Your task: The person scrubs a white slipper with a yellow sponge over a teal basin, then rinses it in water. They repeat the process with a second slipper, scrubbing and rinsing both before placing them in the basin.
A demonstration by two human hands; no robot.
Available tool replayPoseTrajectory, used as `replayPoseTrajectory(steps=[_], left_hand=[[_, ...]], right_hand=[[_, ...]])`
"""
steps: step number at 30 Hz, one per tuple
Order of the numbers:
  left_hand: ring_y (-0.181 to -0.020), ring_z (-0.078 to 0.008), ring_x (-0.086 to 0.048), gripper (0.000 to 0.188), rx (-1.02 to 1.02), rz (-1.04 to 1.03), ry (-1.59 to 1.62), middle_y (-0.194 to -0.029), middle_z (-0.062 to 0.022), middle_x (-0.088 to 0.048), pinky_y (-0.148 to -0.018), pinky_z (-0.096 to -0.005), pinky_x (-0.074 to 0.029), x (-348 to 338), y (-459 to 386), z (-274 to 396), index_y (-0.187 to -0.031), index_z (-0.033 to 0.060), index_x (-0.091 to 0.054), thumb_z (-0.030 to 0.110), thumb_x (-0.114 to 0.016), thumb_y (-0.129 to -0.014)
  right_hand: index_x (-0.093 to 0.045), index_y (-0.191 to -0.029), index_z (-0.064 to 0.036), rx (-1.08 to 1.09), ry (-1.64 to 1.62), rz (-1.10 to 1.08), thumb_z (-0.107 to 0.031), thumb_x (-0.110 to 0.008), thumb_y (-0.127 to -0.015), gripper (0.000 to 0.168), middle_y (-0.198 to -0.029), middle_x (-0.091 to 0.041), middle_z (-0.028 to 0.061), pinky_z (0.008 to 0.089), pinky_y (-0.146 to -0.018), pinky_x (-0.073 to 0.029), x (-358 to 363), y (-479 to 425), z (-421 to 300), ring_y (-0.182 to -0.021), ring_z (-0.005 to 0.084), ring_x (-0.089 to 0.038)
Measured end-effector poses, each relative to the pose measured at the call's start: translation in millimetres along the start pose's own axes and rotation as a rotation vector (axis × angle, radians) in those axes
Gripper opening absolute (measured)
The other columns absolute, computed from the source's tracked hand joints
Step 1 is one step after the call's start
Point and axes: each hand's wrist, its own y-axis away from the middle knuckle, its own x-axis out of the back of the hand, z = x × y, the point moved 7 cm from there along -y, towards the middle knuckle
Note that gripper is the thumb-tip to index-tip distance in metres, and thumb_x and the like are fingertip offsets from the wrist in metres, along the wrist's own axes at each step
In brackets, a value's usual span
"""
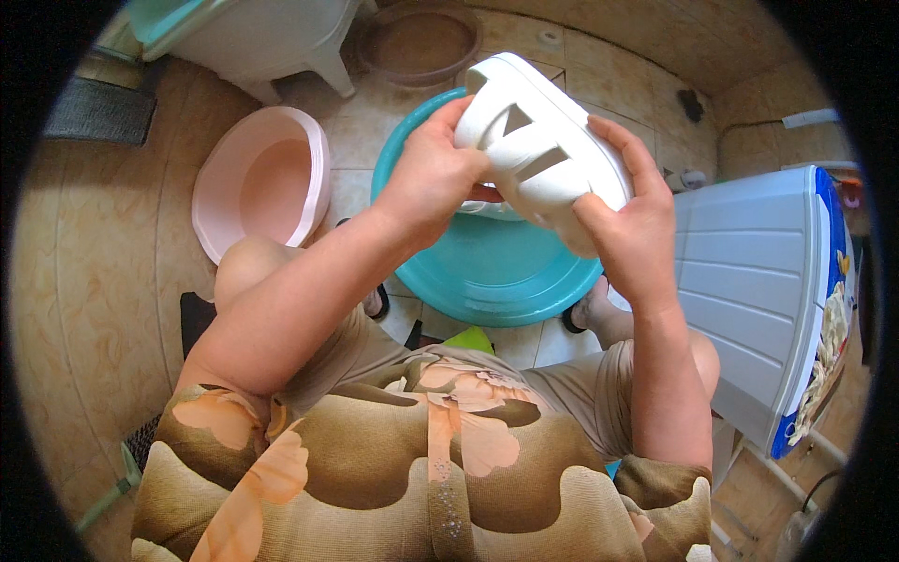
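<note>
Both hands hold up a white slipper (pixel 534 151), which looks like rubber or plastic and has cut-outs in its upper. The slipper is tilted on its side above a turquoise basin (pixel 491 309). My left hand (pixel 428 172) grips its left end, thumb against the upper. On the right, my right hand (pixel 628 211) has its fingers over the sole's edge and its thumb on the upper. Behind my left hand, part of another white thing (pixel 484 208) shows in the basin; most of it is hidden, and I cannot tell what it is.
A pink basin (pixel 319 168) stands on the tiled floor to the left. Beyond are a white plastic stool (pixel 281 49) and a brown basin (pixel 421 42). A white and blue washing machine (pixel 744 281) stands close on the right. A lime-green object (pixel 472 340) lies between my feet.
</note>
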Motion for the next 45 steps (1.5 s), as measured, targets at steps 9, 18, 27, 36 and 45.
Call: replayPoseTrajectory(steps=[9,18,27,36,45], left_hand=[[-0.111,-0.0238,-0.058,0.065,0.083,0.061,0.028,-0.126,-0.0114,-0.053,-0.088,-0.0411,-0.055,-0.3,0.4,-3.4,-0.139,0.0030,-0.035,0.009,-0.059,-0.080],[-0.106,-0.0217,-0.061,0.062,0.064,-0.056,0.096,-0.123,-0.0107,-0.055,-0.084,-0.0410,-0.057,-0.6,-2.3,3.1,-0.138,0.0040,-0.037,0.010,-0.061,-0.081],[-0.105,-0.0229,-0.061,0.069,0.011,0.066,-0.028,-0.124,-0.0112,-0.054,-0.083,-0.0409,-0.057,0.8,-3.3,-4.9,-0.141,0.0043,-0.032,0.012,-0.062,-0.080],[-0.107,-0.0233,-0.057,0.063,0.153,0.089,-0.067,-0.122,-0.0105,-0.051,-0.083,-0.0419,-0.055,-5.4,-2.3,0.8,-0.134,0.0073,-0.036,0.025,-0.064,-0.081],[-0.107,-0.0232,-0.057,0.058,0.157,0.051,-0.021,-0.121,-0.0090,-0.051,-0.086,-0.0462,-0.054,-4.1,-18.2,-7.8,-0.130,0.0074,-0.041,0.019,-0.064,-0.078]], right_hand=[[-0.059,-0.126,-0.005,-0.019,0.011,-0.017,-0.006,-0.054,-0.067,0.059,-0.118,-0.063,0.0126,0.0320,-0.097,-0.045,-3.6,3.0,-3.0,-0.107,0.0228,-0.061],[-0.059,-0.125,-0.004,-0.033,-0.006,-0.004,-0.007,-0.055,-0.069,0.056,-0.118,-0.063,0.0132,0.0317,-0.097,-0.044,0.1,-2.6,3.3,-0.109,0.0236,-0.060],[-0.060,-0.121,-0.005,0.113,0.015,0.026,-0.009,-0.063,-0.071,0.050,-0.109,-0.068,0.0183,0.0359,-0.089,-0.051,-5.0,-0.3,-5.3,-0.100,0.0275,-0.067],[-0.060,-0.121,-0.010,0.318,0.214,0.077,-0.001,-0.061,-0.068,0.053,-0.111,-0.066,0.0168,0.0384,-0.086,-0.053,-2.1,7.0,-22.4,-0.100,0.0325,-0.066],[-0.060,-0.124,-0.011,0.327,0.281,0.080,0.005,-0.058,-0.066,0.060,-0.116,-0.066,0.0135,0.0369,-0.089,-0.052,4.9,-3.7,-19.2,-0.102,0.0288,-0.066]])
